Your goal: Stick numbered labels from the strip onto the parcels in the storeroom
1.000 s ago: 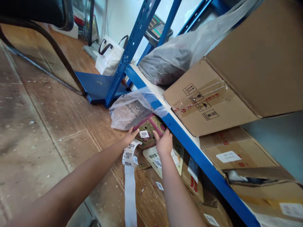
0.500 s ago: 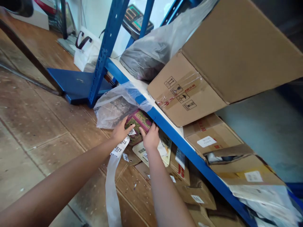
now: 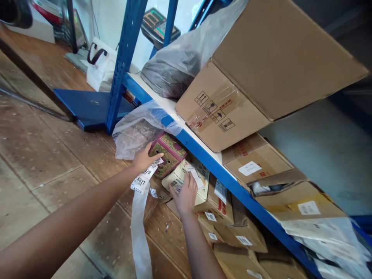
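My left hand point(image 3: 145, 159) is at the near left side of a patterned box point(image 3: 167, 153) in green and magenta, its thumb lying across the front. A strip of number labels point(image 3: 142, 181) hangs from this hand, with a long white backing tail down to the floor. My right hand point(image 3: 187, 192) rests on a cream box point(image 3: 200, 199) just right of the patterned one, touching its labelled face with fingers apart. Both boxes sit under the lowest blue shelf.
Cardboard boxes point(image 3: 242, 228) with stickers lie under the blue shelf beam point(image 3: 203, 149). Clear plastic point(image 3: 135, 131) drapes beside the patterned box. On the shelf stand a large open carton point(image 3: 221, 104) and a grey bag point(image 3: 180, 66). A blue scale platform point(image 3: 90, 106) is at the left.
My right hand has left the patterned box and moved down onto the cream box. My left hand stays by the patterned box with the strip. The view has shifted slightly.
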The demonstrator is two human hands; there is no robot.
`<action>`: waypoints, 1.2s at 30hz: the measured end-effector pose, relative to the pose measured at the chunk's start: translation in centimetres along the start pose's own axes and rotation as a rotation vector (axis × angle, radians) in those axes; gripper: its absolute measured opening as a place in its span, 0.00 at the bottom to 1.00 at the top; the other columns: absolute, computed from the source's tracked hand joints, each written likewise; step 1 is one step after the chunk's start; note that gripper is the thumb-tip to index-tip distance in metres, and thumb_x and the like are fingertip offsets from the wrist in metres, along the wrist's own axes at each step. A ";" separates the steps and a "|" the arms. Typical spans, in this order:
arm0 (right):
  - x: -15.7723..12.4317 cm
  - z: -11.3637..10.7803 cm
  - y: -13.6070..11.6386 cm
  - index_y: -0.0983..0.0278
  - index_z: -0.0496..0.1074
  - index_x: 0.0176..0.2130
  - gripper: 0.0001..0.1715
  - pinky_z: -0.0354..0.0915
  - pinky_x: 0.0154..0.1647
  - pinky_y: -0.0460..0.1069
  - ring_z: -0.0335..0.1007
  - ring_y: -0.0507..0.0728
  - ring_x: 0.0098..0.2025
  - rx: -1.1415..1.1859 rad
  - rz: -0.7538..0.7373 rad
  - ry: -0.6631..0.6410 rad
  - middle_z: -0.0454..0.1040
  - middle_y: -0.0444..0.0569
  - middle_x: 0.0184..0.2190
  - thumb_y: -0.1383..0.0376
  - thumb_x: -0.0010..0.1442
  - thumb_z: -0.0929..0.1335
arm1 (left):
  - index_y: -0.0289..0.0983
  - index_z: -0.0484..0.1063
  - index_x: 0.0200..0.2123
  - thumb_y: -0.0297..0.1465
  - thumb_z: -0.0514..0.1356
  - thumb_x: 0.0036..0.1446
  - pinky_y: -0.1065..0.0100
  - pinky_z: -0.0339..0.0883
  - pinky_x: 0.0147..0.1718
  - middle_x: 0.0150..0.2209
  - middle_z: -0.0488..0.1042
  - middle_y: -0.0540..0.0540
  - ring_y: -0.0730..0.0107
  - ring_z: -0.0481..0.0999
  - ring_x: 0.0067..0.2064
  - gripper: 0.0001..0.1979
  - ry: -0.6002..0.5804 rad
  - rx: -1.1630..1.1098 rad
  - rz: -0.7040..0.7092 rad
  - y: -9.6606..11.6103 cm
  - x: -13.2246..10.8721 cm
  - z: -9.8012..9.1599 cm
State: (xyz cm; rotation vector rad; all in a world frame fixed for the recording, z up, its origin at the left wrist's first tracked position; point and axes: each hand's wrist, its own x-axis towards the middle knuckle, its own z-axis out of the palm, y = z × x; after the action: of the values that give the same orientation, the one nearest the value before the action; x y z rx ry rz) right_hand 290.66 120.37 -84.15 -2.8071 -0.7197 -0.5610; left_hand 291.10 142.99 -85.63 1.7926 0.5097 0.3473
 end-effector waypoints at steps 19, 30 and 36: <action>8.0 -0.1 -8.4 0.56 0.47 0.62 0.47 0.69 0.42 0.56 0.75 0.66 0.44 0.373 0.366 -0.168 0.75 0.54 0.47 0.70 0.50 0.69 | 0.40 0.61 0.58 0.42 0.61 0.52 0.59 0.64 0.54 0.53 0.73 0.45 0.57 0.72 0.53 0.31 0.047 -0.155 0.113 -0.4 1.5 -0.9; 10.0 0.8 -8.5 0.62 0.52 0.57 0.36 0.69 0.45 0.55 0.75 0.63 0.46 0.444 0.324 -0.136 0.74 0.58 0.49 0.73 0.50 0.65 | 0.37 0.61 0.60 0.34 0.60 0.52 0.60 0.54 0.61 0.60 0.64 0.42 0.57 0.63 0.61 0.31 0.111 -0.011 0.184 1.5 4.1 -2.2; 10.5 0.9 -8.0 0.61 0.50 0.60 0.44 0.69 0.45 0.53 0.74 0.60 0.47 0.504 0.205 -0.207 0.74 0.55 0.49 0.69 0.48 0.70 | 0.43 0.65 0.58 0.26 0.61 0.48 0.59 0.53 0.62 0.62 0.61 0.47 0.55 0.61 0.62 0.32 0.115 0.041 0.131 1.3 4.4 -2.7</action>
State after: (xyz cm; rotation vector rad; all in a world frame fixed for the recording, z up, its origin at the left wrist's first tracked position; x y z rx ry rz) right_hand 295.47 131.99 -79.98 -2.4364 -0.5087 -0.0387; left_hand 293.74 147.17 -83.75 1.8576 0.4840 0.5367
